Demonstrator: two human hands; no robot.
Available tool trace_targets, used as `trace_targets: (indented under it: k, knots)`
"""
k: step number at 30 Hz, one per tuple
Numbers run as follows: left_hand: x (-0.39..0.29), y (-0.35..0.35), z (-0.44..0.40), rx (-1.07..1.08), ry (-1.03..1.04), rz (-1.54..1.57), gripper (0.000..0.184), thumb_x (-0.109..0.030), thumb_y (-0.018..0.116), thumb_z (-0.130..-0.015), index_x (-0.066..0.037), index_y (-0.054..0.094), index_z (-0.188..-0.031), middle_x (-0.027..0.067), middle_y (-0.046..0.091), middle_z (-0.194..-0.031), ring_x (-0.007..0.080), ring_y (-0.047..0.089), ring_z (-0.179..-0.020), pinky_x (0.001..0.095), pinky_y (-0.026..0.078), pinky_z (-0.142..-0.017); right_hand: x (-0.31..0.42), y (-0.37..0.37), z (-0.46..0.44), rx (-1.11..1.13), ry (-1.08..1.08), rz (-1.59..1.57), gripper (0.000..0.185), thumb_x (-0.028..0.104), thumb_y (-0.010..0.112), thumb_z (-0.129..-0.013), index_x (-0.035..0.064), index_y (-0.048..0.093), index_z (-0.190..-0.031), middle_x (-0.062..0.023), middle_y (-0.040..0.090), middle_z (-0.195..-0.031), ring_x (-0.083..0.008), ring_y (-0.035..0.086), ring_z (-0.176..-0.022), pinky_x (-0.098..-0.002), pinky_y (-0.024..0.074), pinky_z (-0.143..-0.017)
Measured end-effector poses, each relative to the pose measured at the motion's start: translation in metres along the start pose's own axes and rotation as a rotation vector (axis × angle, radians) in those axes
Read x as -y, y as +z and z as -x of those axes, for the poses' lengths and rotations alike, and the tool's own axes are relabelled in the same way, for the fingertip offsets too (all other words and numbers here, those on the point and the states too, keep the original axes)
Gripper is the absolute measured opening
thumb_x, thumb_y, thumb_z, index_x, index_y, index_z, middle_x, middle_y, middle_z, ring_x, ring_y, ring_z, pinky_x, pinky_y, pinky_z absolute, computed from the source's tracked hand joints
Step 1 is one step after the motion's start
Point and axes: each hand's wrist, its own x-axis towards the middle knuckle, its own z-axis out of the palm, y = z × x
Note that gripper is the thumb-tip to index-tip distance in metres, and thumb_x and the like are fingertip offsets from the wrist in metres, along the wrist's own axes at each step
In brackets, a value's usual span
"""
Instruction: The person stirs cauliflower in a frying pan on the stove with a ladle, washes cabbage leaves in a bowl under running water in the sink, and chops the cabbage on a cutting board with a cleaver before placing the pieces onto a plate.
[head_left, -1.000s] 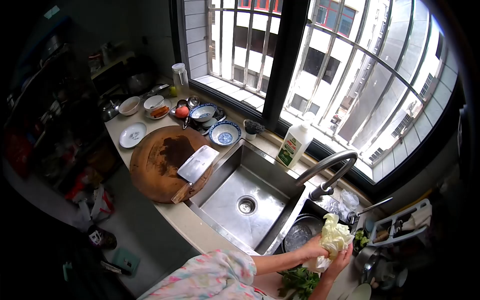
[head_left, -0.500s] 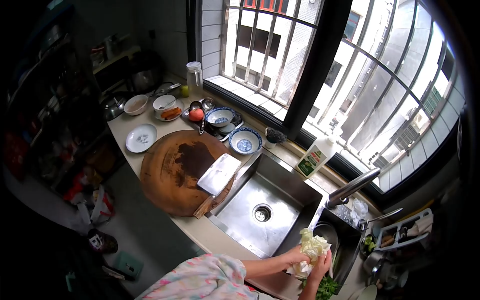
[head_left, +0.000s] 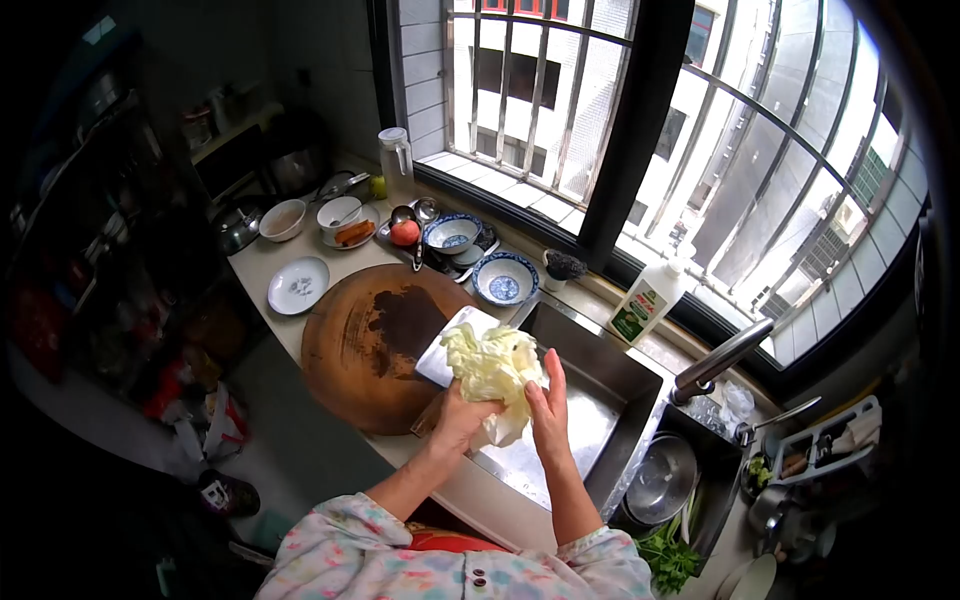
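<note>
A bunch of pale yellow-green cabbage leaves (head_left: 495,368) is held up over the left part of the sink (head_left: 590,425), near the chopping board. My left hand (head_left: 464,418) grips its lower left side with fingers wrapped around it. On the other side my right hand (head_left: 548,412) presses its thumb against the leaves, its fingers stretched upward along their edge. Behind the leaves, a cleaver (head_left: 434,362) with a broad blade lies on the round wooden chopping board (head_left: 345,350); the leaves hide part of the blade, and my left hand hides part of its handle.
Blue-patterned bowls (head_left: 505,280), a white plate (head_left: 298,286) and a red round fruit or vegetable (head_left: 405,233) stand behind the board. The faucet (head_left: 725,358) juts over the right side, near a white bottle (head_left: 645,300). A metal bowl (head_left: 660,480) and leafy greens (head_left: 668,560) occupy the smaller basin.
Both hands have carried the cabbage leaves up and left, from beside the smaller basin to above the big sink near the board. The view has shifted slightly.
</note>
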Motion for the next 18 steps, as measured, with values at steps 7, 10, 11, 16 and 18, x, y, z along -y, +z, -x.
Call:
trace_targets:
  k: [7, 10, 11, 16, 18]
  knots:
    - [-0.059, -0.1, -0.072, -0.421, 0.267, 0.005, 0.064, 0.009, 0.065, -0.063, -0.002, 0.039, -0.12, 0.0112, 0.053, -0.11, 0.0221, 0.054, -0.098, 0.0324, 0.045, -0.084, -0.067, 0.076, -0.013, 0.192, 0.097, 0.903, 0.052, 0.036, 0.056, -0.081, 0.0024, 0.046, -0.12, -0.0146, 0.047, -0.117, -0.0245, 0.059, -0.084, -0.0342, 0.0461, -0.076]
    - [-0.064, -0.146, -0.099, -0.515, 0.268, -0.066, 0.066, 0.005, 0.066, -0.063, -0.002, 0.035, -0.122, 0.0128, 0.049, -0.114, 0.0227, 0.052, -0.1, 0.0336, 0.044, -0.085, -0.081, 0.12, -0.017, 0.123, 0.098, 1.125, 0.063, 0.036, 0.064, -0.075, 0.003, 0.041, -0.123, -0.0166, 0.046, -0.112, -0.0325, 0.052, -0.096, -0.0391, 0.0448, -0.078]
    - [-0.066, -0.159, -0.103, -0.511, 0.211, -0.095, 0.066, 0.003, 0.067, -0.063, -0.001, 0.035, -0.121, 0.0129, 0.049, -0.114, 0.0229, 0.052, -0.1, 0.0334, 0.044, -0.085, -0.081, 0.13, -0.02, 0.1, 0.084, 1.195, 0.066, 0.033, 0.067, -0.072, 0.0028, 0.039, -0.123, -0.0177, 0.045, -0.11, -0.0345, 0.05, -0.098, -0.04, 0.045, -0.078]
    - [-0.088, -0.192, -0.105, -0.39, -0.054, -0.053, 0.073, -0.003, 0.07, -0.065, -0.001, 0.029, -0.126, 0.0145, 0.047, -0.116, 0.0238, 0.051, -0.102, 0.0323, 0.043, -0.085, -0.101, 0.138, -0.017, -0.136, 0.057, 1.125, 0.075, 0.015, 0.072, -0.064, 0.0016, 0.033, -0.126, -0.0194, 0.036, -0.122, -0.0375, 0.044, -0.108, -0.04, 0.0425, -0.086]
    - [-0.096, -0.2, -0.103, -0.365, -0.155, -0.033, 0.08, -0.005, 0.072, -0.065, -0.001, 0.024, -0.129, 0.0156, 0.044, -0.118, 0.0237, 0.048, -0.106, 0.0326, 0.041, -0.088, -0.103, 0.137, -0.014, -0.199, 0.069, 1.089, 0.074, 0.011, 0.07, -0.064, 0.0007, 0.032, -0.127, -0.0215, 0.035, -0.122, -0.0377, 0.043, -0.109, -0.0394, 0.0414, -0.088]
